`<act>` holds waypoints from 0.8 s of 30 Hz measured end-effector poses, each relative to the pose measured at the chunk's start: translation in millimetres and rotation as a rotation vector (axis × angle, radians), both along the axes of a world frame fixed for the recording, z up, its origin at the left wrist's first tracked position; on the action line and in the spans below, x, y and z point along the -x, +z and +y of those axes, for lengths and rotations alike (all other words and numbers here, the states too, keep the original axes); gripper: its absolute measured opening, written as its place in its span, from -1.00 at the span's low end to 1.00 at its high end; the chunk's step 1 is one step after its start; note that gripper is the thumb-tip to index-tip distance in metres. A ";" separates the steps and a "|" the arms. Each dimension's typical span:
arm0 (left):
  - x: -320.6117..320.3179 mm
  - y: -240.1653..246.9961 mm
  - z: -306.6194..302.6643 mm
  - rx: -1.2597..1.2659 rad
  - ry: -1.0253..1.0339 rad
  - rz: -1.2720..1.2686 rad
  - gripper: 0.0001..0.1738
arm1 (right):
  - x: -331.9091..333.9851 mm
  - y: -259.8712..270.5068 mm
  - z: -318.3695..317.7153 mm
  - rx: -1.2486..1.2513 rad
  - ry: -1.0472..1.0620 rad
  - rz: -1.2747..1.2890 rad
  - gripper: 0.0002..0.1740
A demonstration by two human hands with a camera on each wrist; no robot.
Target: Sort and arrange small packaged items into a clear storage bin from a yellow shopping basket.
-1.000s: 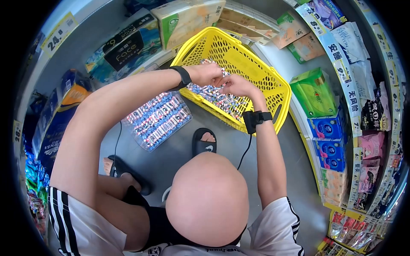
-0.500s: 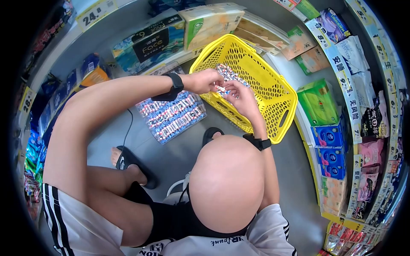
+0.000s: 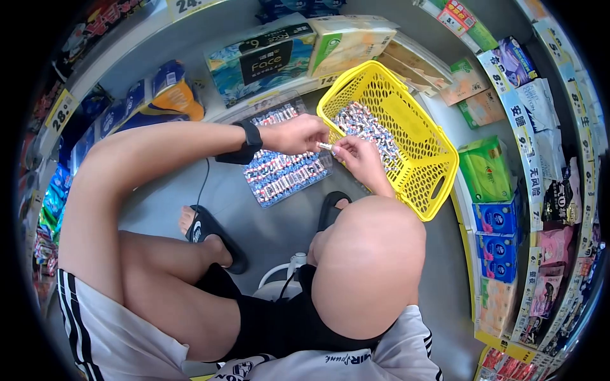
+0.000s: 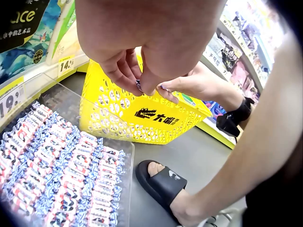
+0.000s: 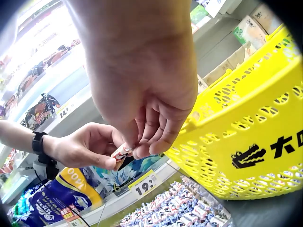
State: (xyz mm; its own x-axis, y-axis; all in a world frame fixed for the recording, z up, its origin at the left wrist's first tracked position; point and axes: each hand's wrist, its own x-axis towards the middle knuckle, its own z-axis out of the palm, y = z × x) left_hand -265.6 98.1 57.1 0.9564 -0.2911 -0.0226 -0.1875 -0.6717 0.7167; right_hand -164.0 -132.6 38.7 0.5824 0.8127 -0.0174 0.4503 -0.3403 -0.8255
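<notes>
A small wrapped candy (image 5: 122, 153) is held between my two hands, close to the yellow basket (image 4: 142, 127). My left hand (image 3: 297, 136) pinches its body between thumb and fingers. From the other side, the fingertips of my right hand (image 3: 363, 160) pinch an end of its wrapper. Many similar candies (image 3: 372, 130) lie loose and jumbled inside the basket. Below my left hand stands a clear plastic box (image 4: 129, 175), where more candies (image 4: 71, 182) are laid in neat rows, white, blue and red.
Tissue packs (image 3: 264, 60) line the low shelf behind the box and basket. Green packs (image 3: 484, 170) and other goods fill the shelves to the right. My sandalled foot (image 3: 219, 238) is on the grey floor near the box. A black cable (image 3: 204, 190) hangs from the left wristband.
Both hands have come up and back from inside the basket to its near left rim, with a candy pinched between them. The head view has shifted, so the basket appears farther right and lower.
</notes>
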 end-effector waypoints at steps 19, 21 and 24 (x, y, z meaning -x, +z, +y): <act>47.8 -41.9 28.9 -0.073 -0.154 0.056 -0.74 | 40.5 -55.3 45.8 0.105 0.167 0.119 -0.79; 50.3 -45.5 29.3 -0.024 -0.155 0.057 -0.74 | 41.0 -56.8 43.3 0.061 0.221 0.065 -0.75; 49.1 -57.5 33.2 0.002 -0.156 0.048 -0.75 | 46.3 -65.8 41.4 0.032 0.188 0.073 -0.71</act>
